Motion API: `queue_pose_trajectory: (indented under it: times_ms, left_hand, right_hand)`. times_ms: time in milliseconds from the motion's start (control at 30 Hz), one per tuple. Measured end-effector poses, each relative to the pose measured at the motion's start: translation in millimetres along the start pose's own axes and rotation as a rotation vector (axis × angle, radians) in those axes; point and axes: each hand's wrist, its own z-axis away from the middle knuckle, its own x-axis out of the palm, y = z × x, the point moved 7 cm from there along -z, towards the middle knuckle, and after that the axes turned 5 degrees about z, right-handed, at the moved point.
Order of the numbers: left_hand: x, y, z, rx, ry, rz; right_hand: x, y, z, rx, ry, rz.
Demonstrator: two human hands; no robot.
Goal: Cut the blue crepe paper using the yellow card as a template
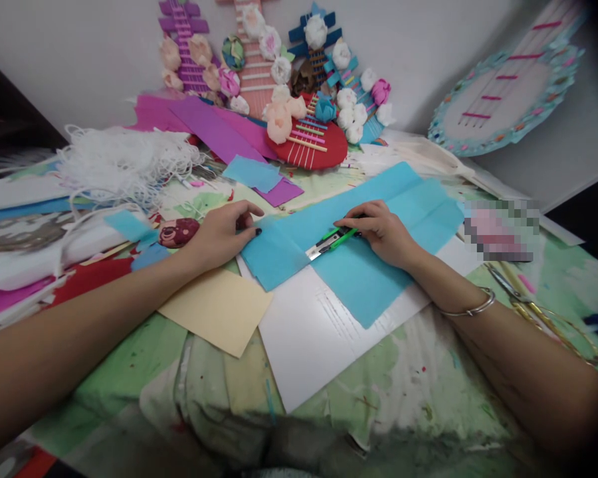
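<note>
A sheet of blue crepe paper lies at an angle across a white printed sheet. My right hand is closed around a green-and-black utility knife. The knife's metal tip points left and touches or hovers over the blue paper, where a narrower left piece meets the wider part; I cannot tell whether the two are fully separate. My left hand rests at the left edge of that piece, thumb and forefinger apart, the other fingers mostly hidden. Beige card lies below my left wrist.
Gold-handled scissors lie at the right. Tangled white cord and purple paper sit at the back left. Decorated lute-shaped crafts, one red, lean along the wall. A dark red oval item is beside my left wrist.
</note>
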Motion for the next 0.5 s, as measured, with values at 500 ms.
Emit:
queue_pose_trajectory:
  times_ms: [500]
  left_hand:
    - [26.0,39.3,18.5,0.737,-0.188,-0.339]
  right_hand:
    - [-0.8,-0.2,-1.5,0.052,-0.041,0.01]
